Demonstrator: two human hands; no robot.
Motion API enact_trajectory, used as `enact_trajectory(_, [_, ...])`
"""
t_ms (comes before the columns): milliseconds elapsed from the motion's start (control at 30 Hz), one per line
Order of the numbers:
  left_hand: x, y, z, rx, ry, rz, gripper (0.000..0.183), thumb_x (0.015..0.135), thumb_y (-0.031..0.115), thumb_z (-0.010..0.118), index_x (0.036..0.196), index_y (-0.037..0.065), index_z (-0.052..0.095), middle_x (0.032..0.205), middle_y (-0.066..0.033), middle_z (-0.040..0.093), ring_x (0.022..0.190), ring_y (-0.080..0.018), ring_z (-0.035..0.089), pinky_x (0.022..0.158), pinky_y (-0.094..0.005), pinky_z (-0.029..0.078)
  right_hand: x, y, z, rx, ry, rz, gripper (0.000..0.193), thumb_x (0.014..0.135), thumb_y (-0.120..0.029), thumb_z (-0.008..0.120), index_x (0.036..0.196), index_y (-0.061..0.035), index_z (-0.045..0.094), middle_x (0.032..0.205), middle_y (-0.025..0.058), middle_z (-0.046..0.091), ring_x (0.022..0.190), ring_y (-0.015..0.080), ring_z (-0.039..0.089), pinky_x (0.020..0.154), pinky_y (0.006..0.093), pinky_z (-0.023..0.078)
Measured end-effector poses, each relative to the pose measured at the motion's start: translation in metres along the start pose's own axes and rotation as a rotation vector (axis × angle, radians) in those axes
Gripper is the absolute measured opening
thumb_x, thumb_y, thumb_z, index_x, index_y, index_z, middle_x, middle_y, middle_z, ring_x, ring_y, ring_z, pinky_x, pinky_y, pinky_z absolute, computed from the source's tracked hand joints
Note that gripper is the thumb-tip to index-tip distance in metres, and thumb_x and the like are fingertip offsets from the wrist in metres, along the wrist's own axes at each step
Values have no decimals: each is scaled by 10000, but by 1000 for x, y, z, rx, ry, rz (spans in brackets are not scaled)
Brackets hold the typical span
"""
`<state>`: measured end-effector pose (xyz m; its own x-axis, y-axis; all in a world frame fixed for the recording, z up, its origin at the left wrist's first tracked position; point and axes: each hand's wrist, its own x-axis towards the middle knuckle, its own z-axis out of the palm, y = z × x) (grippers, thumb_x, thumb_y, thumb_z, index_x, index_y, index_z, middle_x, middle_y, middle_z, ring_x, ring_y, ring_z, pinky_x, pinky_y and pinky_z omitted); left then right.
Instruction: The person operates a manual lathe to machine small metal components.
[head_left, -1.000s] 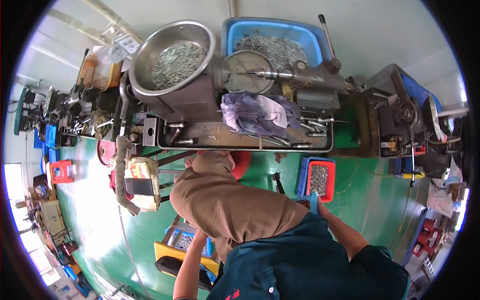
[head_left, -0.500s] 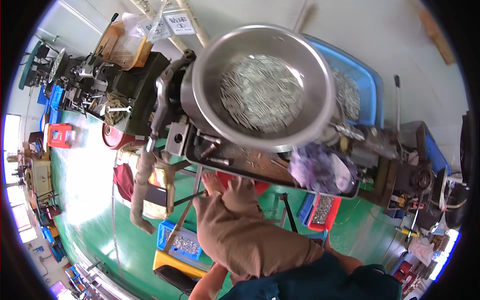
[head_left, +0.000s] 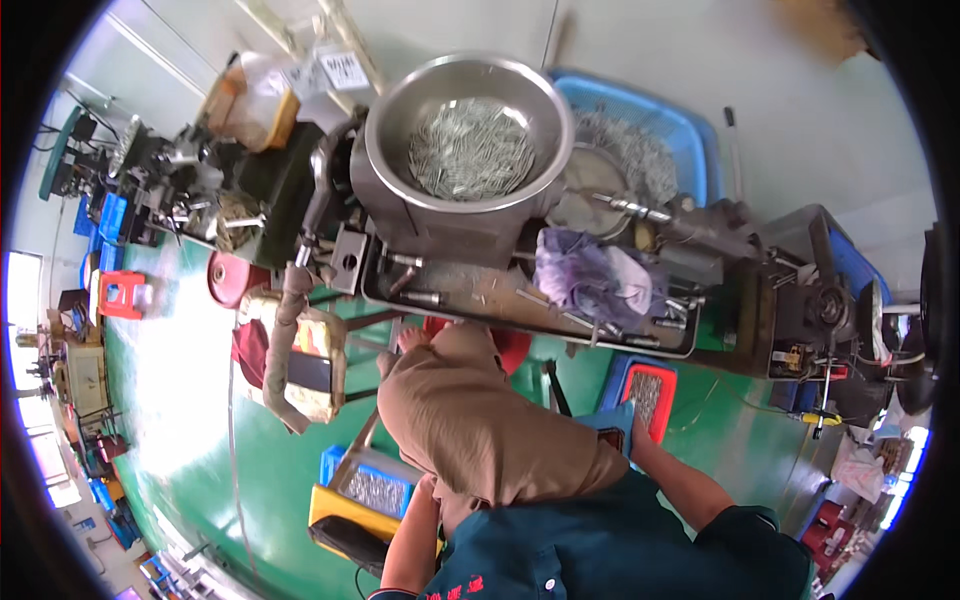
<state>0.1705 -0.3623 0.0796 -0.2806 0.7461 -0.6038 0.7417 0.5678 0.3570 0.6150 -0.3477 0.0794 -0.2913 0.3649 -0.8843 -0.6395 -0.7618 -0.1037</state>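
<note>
My left hand [head_left: 428, 487] is down beside my left thigh, next to a blue bin [head_left: 368, 488] of small metal parts; its fingers are hidden. On the other side, my right hand [head_left: 638, 440] is low by my right thigh, at the edge of a light blue object [head_left: 618, 421] with a dark patch. Its fingers are too small and partly covered to read. In front of me, a steel bowl [head_left: 375, 160] of thin metal pins [head_left: 470, 150] rests on a grey machine [head_left: 440, 225]. A purple-and-white rag [head_left: 590, 275] lies over the machine tray's right part.
Behind the machine stands a blue basket [head_left: 710, 150] with more pins. The metal tray [head_left: 480, 312] carries loose tools. A red bin [head_left: 658, 420] of parts is on the floor at right; a wrapped lever [head_left: 290, 340] hangs at left. Farther left is a red stool [head_left: 122, 292].
My view has drawn back and shifted, so the bowl looks smaller and farther left. More of my right forearm and the light blue object shows. The bowl stays on the machine.
</note>
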Motion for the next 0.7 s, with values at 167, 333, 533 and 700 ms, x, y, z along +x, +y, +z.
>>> enact_trajectory(167, [2, -9, 12, 53, 64, 56, 288, 768, 250, 519, 762, -32, 579, 666, -146, 596, 659, -190, 580, 589, -346, 437, -27, -9, 32, -188, 92, -91, 548, 809, -495, 377, 1090, -39, 495, 1145, 145, 481, 1050, 304, 456, 916, 409, 343])
enact_trajectory(333, [8, -30, 7, 124, 127, 65, 288, 768, 249, 518, 754, -31, 581, 655, -146, 595, 651, -194, 583, 583, -349, 438, -35, -28, 54, -1180, 707, -962, 422, 844, -370, 421, 1024, 5, 492, 1040, 159, 518, 984, 251, 483, 855, 354, 366])
enact_trajectory(533, [-32, 92, -176, -460, 1062, 443, 96, 755, 37, 505, 839, -4, 526, 742, -77, 524, 670, -142, 484, 589, -279, 403, -130, -167, 208, -1069, 370, -1943, 75, 784, -79, 512, 820, -16, 530, 804, 110, 545, 782, 249, 512, 707, 311, 399])
enact_trajectory(700, [3, 94, -230, -19, 1190, 382, 470, 698, 245, 584, 1075, -2, 448, 1018, -183, 480, 943, -343, 464, 825, -421, 342, -120, -278, 284, -1653, 638, -2069, 310, 807, -318, 454, 753, -47, 595, 894, 68, 578, 1082, 261, 395, 898, 420, 276])
